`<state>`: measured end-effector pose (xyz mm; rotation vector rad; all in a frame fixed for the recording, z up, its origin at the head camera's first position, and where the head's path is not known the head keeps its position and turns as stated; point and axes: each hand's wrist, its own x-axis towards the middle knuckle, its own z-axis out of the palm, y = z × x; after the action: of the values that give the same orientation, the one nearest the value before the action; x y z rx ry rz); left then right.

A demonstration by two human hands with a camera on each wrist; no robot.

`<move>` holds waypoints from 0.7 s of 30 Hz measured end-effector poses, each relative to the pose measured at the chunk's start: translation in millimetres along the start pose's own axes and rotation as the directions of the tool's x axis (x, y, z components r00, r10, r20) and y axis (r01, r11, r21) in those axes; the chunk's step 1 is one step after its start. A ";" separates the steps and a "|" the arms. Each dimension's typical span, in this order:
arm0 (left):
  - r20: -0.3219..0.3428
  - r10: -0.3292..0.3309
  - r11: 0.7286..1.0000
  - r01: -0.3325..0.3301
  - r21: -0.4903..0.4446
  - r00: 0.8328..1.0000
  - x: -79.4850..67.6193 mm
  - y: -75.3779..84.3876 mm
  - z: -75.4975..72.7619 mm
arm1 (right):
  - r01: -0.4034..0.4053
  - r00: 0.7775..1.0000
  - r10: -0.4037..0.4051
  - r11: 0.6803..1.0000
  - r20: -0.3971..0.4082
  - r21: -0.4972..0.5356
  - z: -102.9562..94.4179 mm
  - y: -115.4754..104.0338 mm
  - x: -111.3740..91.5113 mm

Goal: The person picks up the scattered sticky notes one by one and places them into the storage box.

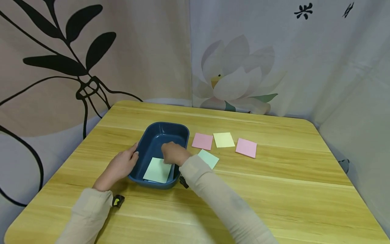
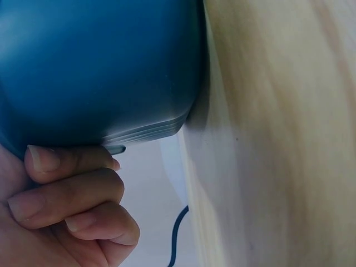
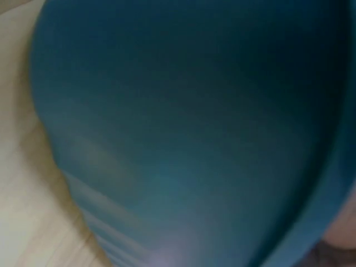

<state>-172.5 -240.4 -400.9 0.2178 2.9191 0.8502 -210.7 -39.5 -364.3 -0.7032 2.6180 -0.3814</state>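
A dark blue rectangular plastic bin [image 1: 153, 135] rests on the table. My left hand [image 1: 123, 164] holds its left rim, and in the left wrist view that hand's curled fingers [image 2: 72, 192] lie against the bin's outer wall [image 2: 105, 67]. My right hand [image 1: 175, 153] reaches over the right rim into the bin, fingers bent downward; whether they pinch anything is hidden. Beside it, a pale green sticky note pad [image 1: 156, 170] lies at the bin's near end, with a bluish edge showing at its right. The right wrist view is filled mostly by the bin's outer wall [image 3: 178, 128].
Right of the bin lie a pink sticky note pad [image 1: 202, 141], a yellow one [image 1: 223, 139], another pink one [image 1: 246, 148] and a mint green one [image 1: 208, 158], partly behind the right sleeve [image 1: 219, 196]. Printed curtains [image 1: 243, 51] hang behind the wooden table [image 1: 289, 203].
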 end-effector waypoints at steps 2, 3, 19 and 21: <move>0.003 0.001 1.000 -0.001 -0.001 1.000 0.1 0.0 0.0 | 0.003 1.000 -0.003 1.000 -0.005 -0.009 0.5 -0.6 -1.8; 0.002 0.002 1.000 -0.002 0.000 1.000 0.2 0.1 0.0 | -0.002 1.000 0.002 1.000 -0.005 -0.005 0.7 -1.0 -2.8; 0.004 0.014 1.000 -0.014 0.000 1.000 -0.5 1.3 -1.0 | 0.009 0.999 -0.014 0.993 -0.044 -0.114 6.3 -4.4 -9.8; 0.006 0.014 1.000 -0.014 0.000 1.000 -0.6 0.9 -0.9 | 0.006 0.999 -0.011 0.993 -0.043 -0.114 6.4 -4.6 -10.1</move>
<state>-172.0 -240.2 -399.6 0.2404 2.9152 0.8494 -197.9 -39.0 -365.2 -0.7507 2.6965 -0.2536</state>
